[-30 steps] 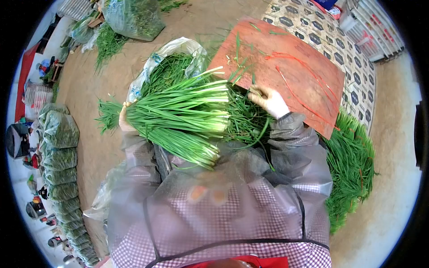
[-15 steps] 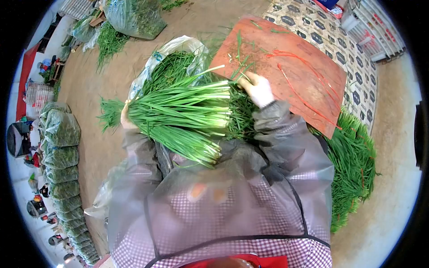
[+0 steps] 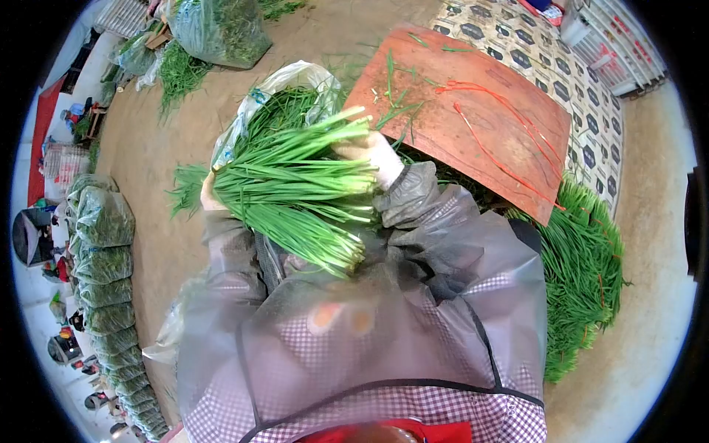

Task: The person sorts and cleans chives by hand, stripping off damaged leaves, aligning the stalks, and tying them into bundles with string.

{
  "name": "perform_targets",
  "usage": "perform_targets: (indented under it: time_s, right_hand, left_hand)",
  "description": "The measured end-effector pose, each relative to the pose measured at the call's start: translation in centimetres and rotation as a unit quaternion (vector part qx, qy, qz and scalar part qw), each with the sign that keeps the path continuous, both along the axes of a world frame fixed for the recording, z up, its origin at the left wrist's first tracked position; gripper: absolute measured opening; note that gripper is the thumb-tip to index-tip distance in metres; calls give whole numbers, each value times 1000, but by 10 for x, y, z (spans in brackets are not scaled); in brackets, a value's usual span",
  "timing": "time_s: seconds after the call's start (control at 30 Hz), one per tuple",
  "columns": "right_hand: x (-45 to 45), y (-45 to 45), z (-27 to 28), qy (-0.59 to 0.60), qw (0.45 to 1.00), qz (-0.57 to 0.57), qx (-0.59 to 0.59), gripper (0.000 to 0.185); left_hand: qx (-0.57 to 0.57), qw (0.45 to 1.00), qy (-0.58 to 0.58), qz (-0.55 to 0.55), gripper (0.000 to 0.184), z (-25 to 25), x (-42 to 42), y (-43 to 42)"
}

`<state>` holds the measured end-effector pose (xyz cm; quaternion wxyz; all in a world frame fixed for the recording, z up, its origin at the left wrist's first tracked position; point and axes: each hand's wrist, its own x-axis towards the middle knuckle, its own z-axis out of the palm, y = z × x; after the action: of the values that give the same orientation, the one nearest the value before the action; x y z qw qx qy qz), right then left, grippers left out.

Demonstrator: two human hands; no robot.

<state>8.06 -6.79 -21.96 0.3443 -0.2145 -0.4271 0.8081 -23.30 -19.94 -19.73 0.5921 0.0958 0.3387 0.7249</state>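
Observation:
My left hand (image 3: 210, 193) is closed around the leafy end of a large bunch of garlic chives (image 3: 295, 181), whose pale stem ends fan out to the right. My right hand (image 3: 377, 156) is among the upper stem ends, its fingers bent onto some of them; the fingertips are partly hidden and a little blurred. Just beyond the bunch, an open plastic bag (image 3: 306, 71) holds loose green leaves. To the right of my right hand lies a reddish board (image 3: 473, 111) with scraps of leaf and red ties (image 3: 502, 151) on it.
A big pile of garlic chives (image 3: 583, 280) lies at the right, beside and under the board. Filled plastic bags (image 3: 107, 277) stand in a row at the left. Another full bag (image 3: 221, 33) is at the back. Patterned sheeting (image 3: 546, 59) lies behind the board.
My right hand has moved left from the board's edge onto the stem ends. A few scraps now lie at the board's near left edge. My left hand keeps its hold on the bunch.

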Motion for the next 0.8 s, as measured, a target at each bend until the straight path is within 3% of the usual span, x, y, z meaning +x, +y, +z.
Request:
perform_targets:
  time_s: [0.03,0.1,0.17,0.23,0.3,0.43,0.47,0.5,0.6,0.77,0.8]
  right_hand:
    - [1,1,14,-23,999,1,-35,27]
    - [5,16,-19,-114,989,-79,46,20]
    - [34,21,-10,-163,976,-141,3,24]
    - [61,27,-23,-64,980,-156,-109,26]
    - [80,20,-17,-136,984,-90,-72,28]
    - [68,1,15,-131,989,-5,64,29]
    - [63,-2,29,-192,978,3,76,27]
    - [56,-5,40,-190,969,4,156,26]
    - [44,-5,25,-196,964,-27,178,24]
    - [63,3,1,-280,948,-145,49,30]
    - [73,8,-22,-314,932,-160,83,33]
  left_hand:
    - [-20,999,29,24,20,-1,0,-1]
    - [-58,992,86,70,29,-5,-2,-2]
    - [-52,993,76,72,35,-7,-5,-2]
    - [-71,992,67,77,34,-5,-5,-2]
    - [-61,993,68,75,35,-17,-17,-4]
    - [-69,992,63,79,36,-10,-10,-1]
    - [-69,993,64,79,36,-10,-10,-2]
    - [-68,993,68,65,37,-10,-11,-2]
    - [-74,993,70,66,41,-13,-15,0]
    - [-111,988,41,96,46,-31,-32,-2]
    - [-109,988,47,101,47,-27,-28,-1]
